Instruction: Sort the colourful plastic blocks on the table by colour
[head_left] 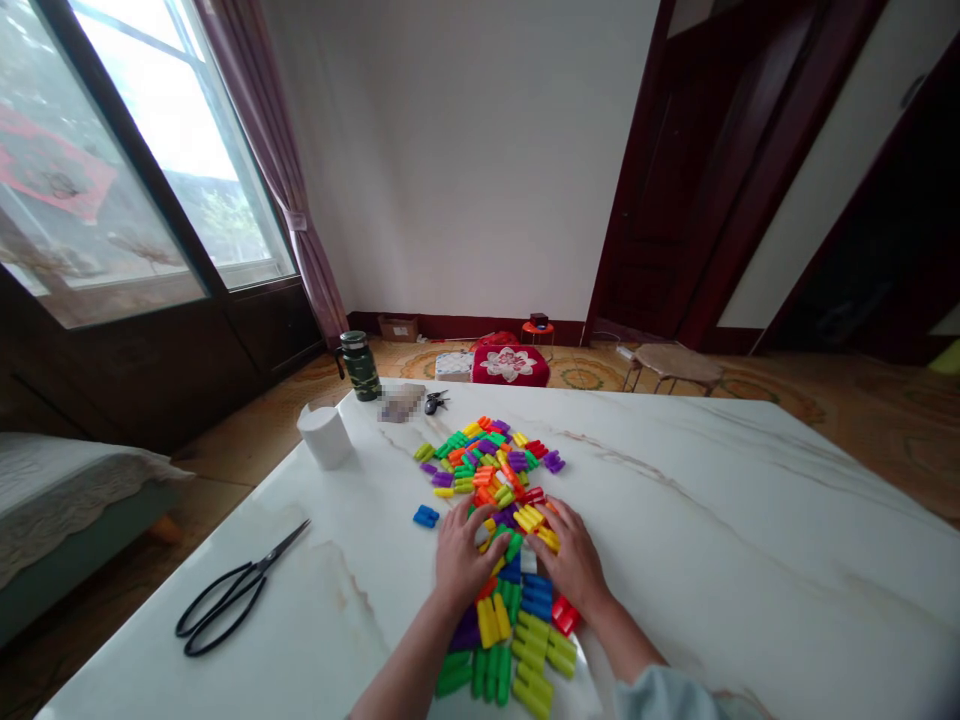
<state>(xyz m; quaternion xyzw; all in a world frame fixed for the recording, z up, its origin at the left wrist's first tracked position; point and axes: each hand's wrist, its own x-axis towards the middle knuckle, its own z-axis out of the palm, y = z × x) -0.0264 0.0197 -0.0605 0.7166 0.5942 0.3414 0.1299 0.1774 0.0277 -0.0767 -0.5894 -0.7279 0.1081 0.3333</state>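
Note:
Over a heap of colourful plastic building blocks [484, 470], my two hands reach in from either side. My left hand [463, 555] has its fingers curved and apart, its thumb beside a green block [514, 546]; no block is plainly gripped in it. Opposite, my right hand [574, 560] has thumb and index finger around a yellow block [549, 538], with another yellow block [528, 518] by its fingertips. Nearer me lie larger-looking blocks: a yellow one [493, 620], blue [537, 596], green [491, 673] and lime ones [534, 640]. My palms hide some pieces.
The white marbled table [675, 520] carries black-handled scissors [225, 600] at left, a white paper roll [325, 436], a dark green flask [361, 366] and a small black tool [435, 402]. A blue block [426, 516] lies apart. Beyond stand a red stool [510, 366] and round stool [679, 362].

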